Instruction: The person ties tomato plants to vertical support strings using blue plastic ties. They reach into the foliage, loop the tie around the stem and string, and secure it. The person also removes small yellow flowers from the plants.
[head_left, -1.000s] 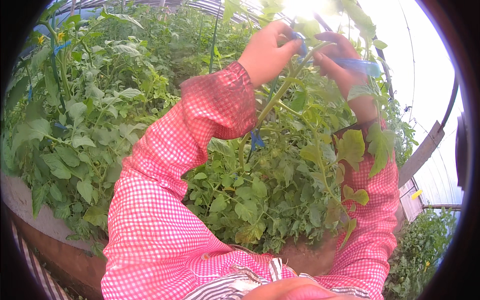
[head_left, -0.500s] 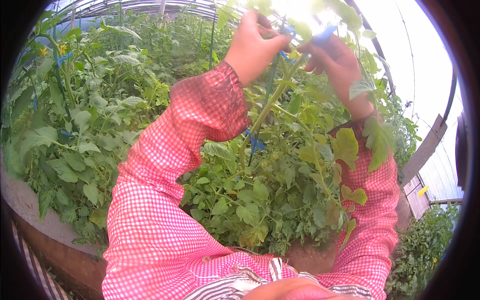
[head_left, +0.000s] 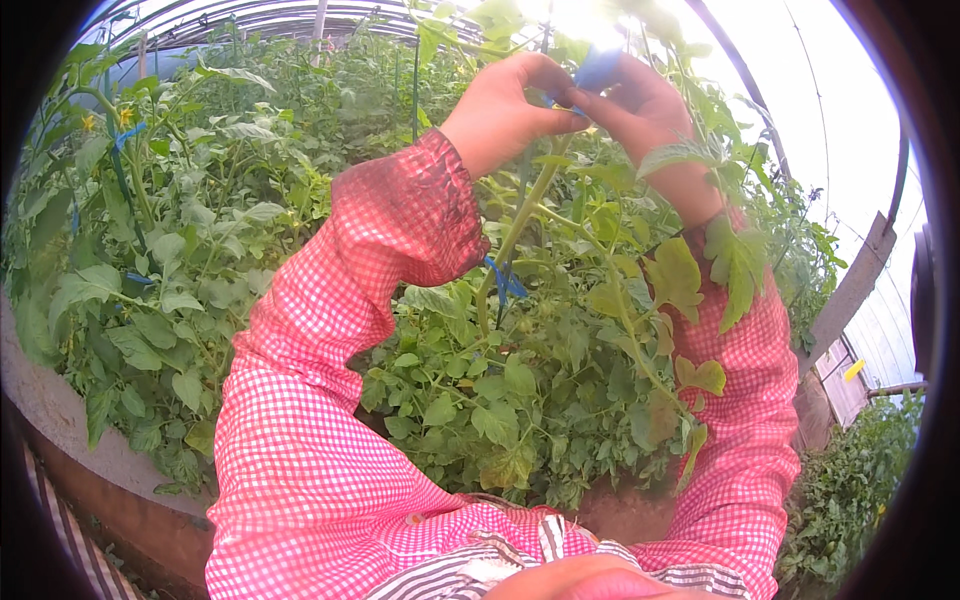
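The blue strip (head_left: 598, 68) is at the top centre of the frame, at the upper end of the thick green stem (head_left: 520, 220). The left hand (head_left: 515, 110) reaches it from the left, thumb and forefinger curved into a ring whose tips appear to pinch a small blue portion. The right hand (head_left: 640, 120) comes from the right, thumb and forefinger pressed together on the strip; its remaining fingers are folded, partly lost in glare. Whether a knot or loop exists at the fingertips cannot be determined.

The opposed grip presumably keeps both parts of the thin strip under control close to the stem. Both arms are raised, apparently because the strip sits high on the plant. Lower down, near the centre, a blue tie (head_left: 508, 282) sits on the same stem, seemingly to give it support. A similar blue tie on a plant (head_left: 128, 137) is noted at upper left.

Compared with half a second earlier, the hands have closed together: a gap then separated them, whereas the fingertips now meet. The strip's blue mass has shifted leftward with the right hand. The lower tie remains in place.
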